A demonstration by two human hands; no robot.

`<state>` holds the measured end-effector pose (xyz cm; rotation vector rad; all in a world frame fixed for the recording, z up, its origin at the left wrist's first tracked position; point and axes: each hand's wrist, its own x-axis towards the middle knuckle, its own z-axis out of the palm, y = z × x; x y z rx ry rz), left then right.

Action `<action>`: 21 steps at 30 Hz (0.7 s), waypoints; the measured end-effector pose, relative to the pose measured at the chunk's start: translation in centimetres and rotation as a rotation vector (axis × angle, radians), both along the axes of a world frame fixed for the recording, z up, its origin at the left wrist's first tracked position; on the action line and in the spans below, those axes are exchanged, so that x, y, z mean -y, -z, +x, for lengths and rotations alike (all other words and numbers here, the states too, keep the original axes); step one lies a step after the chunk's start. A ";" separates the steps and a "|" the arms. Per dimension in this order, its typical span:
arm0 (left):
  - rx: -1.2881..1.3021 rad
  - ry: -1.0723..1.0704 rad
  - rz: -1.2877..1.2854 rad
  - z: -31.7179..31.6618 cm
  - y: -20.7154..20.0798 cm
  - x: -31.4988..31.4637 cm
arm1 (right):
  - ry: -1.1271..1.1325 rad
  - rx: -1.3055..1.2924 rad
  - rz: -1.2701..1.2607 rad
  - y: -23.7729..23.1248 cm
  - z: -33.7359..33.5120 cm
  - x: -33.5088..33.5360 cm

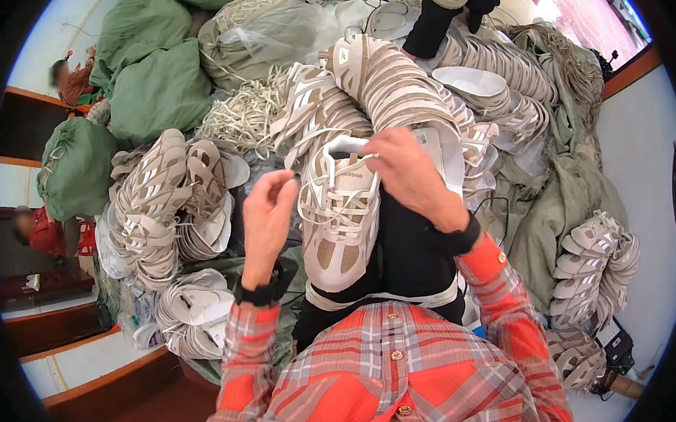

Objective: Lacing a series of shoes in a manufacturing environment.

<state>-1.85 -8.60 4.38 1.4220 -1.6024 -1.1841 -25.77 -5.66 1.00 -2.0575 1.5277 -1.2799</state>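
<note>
A beige and white sneaker upper (343, 233) lies over my black-clad legs, its toe toward me. Cream shoelaces (346, 214) cross its front, with loose strands on top. My right hand (412, 174) is at the right side of the collar, finger and thumb pinched on what looks like a shoelace near the top eyelets. Just left of the upper is my left hand (267, 222), raised, fingers curled in toward the thumb. Whether a lace end is between those fingertips is too small to make out.
Stacked sneaker uppers (400, 80) rise just beyond my lap. More stacks stand at left (153, 204) and right (589, 268). A heap of loose cream laces (247, 113) lies ahead, near green cloth sacks (159, 90). Two people are in the background at far left.
</note>
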 end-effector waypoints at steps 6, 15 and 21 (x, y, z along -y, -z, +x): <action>0.308 0.399 -0.222 -1.7 0.9 2.6 | -0.150 -0.278 0.035 0.1 2.5 2.0; 0.179 0.483 0.557 -0.3 -0.9 6.0 | -0.071 -0.235 0.464 -0.2 4.1 4.6; 0.074 0.704 0.641 0.0 -4.2 6.9 | -0.294 0.058 0.699 0.5 2.7 5.8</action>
